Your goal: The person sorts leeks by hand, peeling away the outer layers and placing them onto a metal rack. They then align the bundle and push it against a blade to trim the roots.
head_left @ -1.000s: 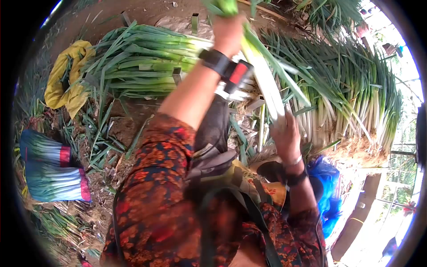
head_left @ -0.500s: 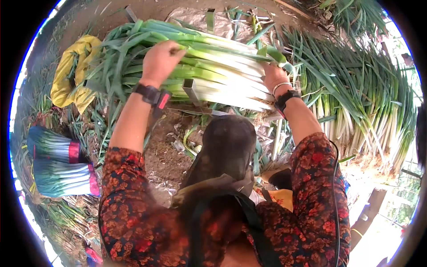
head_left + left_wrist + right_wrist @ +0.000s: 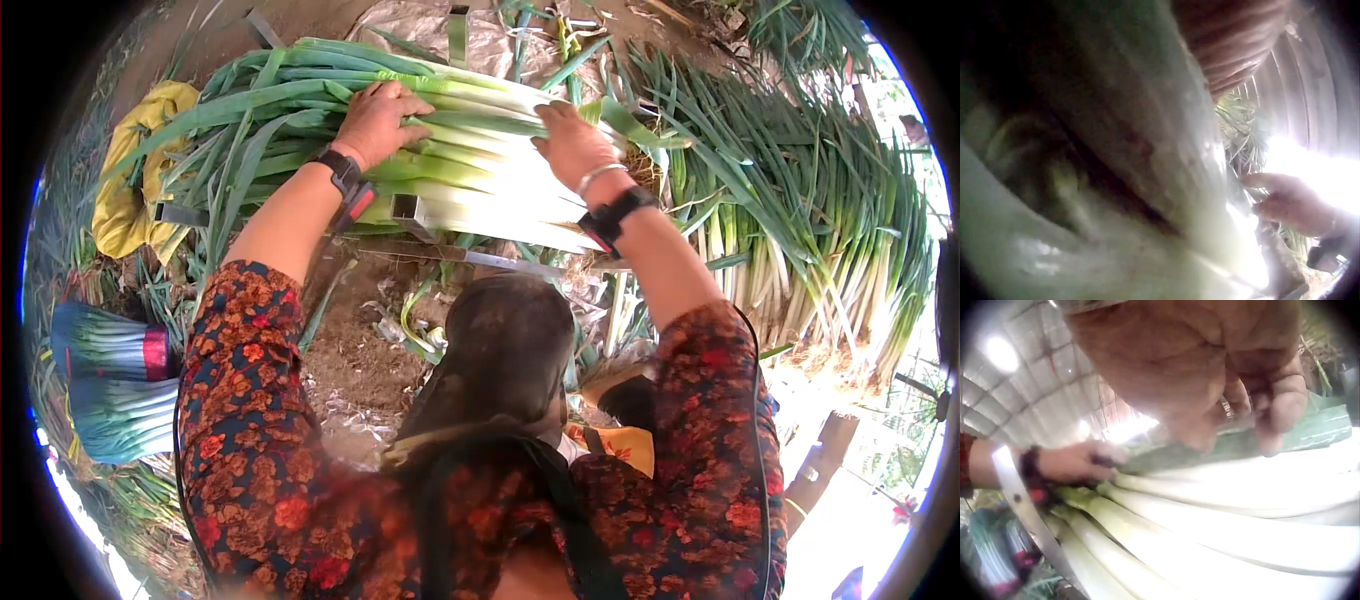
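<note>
A pile of leeks (image 3: 470,180) lies crosswise, white ends on the right, green leaves on the left. My left hand (image 3: 378,128) rests on its upper side where white turns green, fingers loosely bent. Further right, my right hand (image 3: 578,148) touches the white stalks beside a loose green leaf (image 3: 625,125). In the right wrist view, the bent fingertips of my right hand (image 3: 1210,369) press on a flat green leaf (image 3: 1316,428), while my left hand (image 3: 1082,464) lies across the stalks. Blurred leek surfaces (image 3: 1147,125) fill most of the left wrist view.
Metal posts (image 3: 458,38) (image 3: 410,212) stand around the pile. More leeks (image 3: 800,200) lie at the right. A yellow sack (image 3: 125,205) is at the left, with red-banded bundles (image 3: 120,400) below it. A dark-clothed knee (image 3: 510,330) is in front.
From above the pile a second ago, my left hand has come down onto the leeks. In the last half second, my right hand has moved left along the stalks and the left has shifted slightly right.
</note>
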The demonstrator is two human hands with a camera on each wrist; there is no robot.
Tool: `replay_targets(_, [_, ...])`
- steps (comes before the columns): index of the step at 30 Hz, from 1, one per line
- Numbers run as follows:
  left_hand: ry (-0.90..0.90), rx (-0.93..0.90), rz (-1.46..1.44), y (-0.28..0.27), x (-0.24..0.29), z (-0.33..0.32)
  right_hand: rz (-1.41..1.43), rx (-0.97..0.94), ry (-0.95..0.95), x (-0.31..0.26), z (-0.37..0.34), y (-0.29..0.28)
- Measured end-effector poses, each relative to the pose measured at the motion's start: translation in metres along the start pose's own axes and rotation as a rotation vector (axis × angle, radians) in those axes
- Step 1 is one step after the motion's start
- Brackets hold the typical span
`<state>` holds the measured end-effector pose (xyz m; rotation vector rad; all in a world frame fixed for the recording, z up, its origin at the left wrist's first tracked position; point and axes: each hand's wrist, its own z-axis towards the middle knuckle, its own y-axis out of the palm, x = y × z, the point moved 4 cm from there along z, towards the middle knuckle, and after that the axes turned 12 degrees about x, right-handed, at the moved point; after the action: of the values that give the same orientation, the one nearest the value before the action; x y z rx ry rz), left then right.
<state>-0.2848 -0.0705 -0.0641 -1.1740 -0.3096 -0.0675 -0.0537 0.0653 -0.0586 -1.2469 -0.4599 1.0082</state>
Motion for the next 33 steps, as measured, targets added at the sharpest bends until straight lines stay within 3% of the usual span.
replay_targets(1, [-0.012, 0.017, -0.017, 0.0, -0.002, 0.0, -0.014, -0.087, 0.077, -0.012, 0.003, -0.003])
replay_targets(4, [-0.011, 0.048, -0.044, 0.005, -0.006, -0.004, -0.16, -0.265, -0.088, -0.008, 0.011, 0.018])
replay_targets(7, [-0.054, 0.083, -0.073, 0.007, -0.012, -0.003, -0.223, -0.084, -0.379, 0.037, 0.016, -0.016])
replay_targets(8, [-0.034, 0.075, -0.075, 0.009, -0.016, -0.004, -0.533, 0.115, -0.538, 0.074, 0.02, -0.033])
replay_targets(11, [-0.07, 0.041, -0.062, 0.004, -0.009, -0.003, -0.571, -0.179, 0.407, 0.188, 0.032, -0.137])
replay_targets(13, [-0.065, 0.052, -0.046, 0.006, -0.008, -0.002, -0.847, -0.018, 0.48, 0.214, 0.011, -0.171])
replay_targets(16, [-0.057, 0.053, -0.01, 0.007, -0.006, -0.003, -0.961, -0.058, -0.212, 0.198, -0.013, -0.119])
replay_targets(17, [-0.053, 0.051, 0.009, 0.005, -0.005, -0.003, -0.751, -0.166, -0.094, 0.187, -0.021, -0.098])
replay_targets(19, [-0.044, 0.08, -0.006, 0.003, -0.005, -0.004, -0.208, -0.28, 0.551, 0.161, -0.03, -0.072])
replay_targets(20, [-0.041, 0.094, -0.017, 0.004, -0.004, -0.006, -0.113, -0.258, 0.725, 0.151, -0.034, -0.065])
replay_targets(21, [-0.036, 0.107, -0.024, 0.004, -0.004, -0.007, -0.317, -0.084, 0.496, 0.156, -0.039, -0.046])
replay_targets(23, [-0.021, 0.128, -0.034, 0.003, -0.004, -0.008, -0.297, 0.02, 0.242, 0.131, -0.031, -0.039])
replay_targets(25, [-0.019, 0.132, -0.034, 0.003, -0.003, -0.009, -0.222, -0.051, 0.148, 0.089, -0.015, -0.033])
replay_targets(27, [-0.024, 0.14, -0.034, 0.002, -0.003, -0.009, -0.264, -0.091, -0.039, 0.071, -0.003, -0.018])
replay_targets(28, [-0.029, 0.141, -0.036, 0.002, -0.003, -0.009, -0.228, -0.057, -0.046, 0.073, 0.002, -0.01])
replay_targets(31, [-0.044, 0.149, -0.049, 0.003, -0.005, -0.011, -0.531, -0.523, -0.064, 0.095, 0.026, 0.015])
replay_targets(32, [-0.045, 0.153, -0.07, 0.003, -0.005, -0.011, -0.471, -0.535, -0.29, 0.096, 0.033, 0.008])
replay_targets(33, [-0.044, 0.157, -0.091, 0.002, -0.005, -0.011, -0.446, -0.6, -0.235, 0.086, 0.044, -0.013])
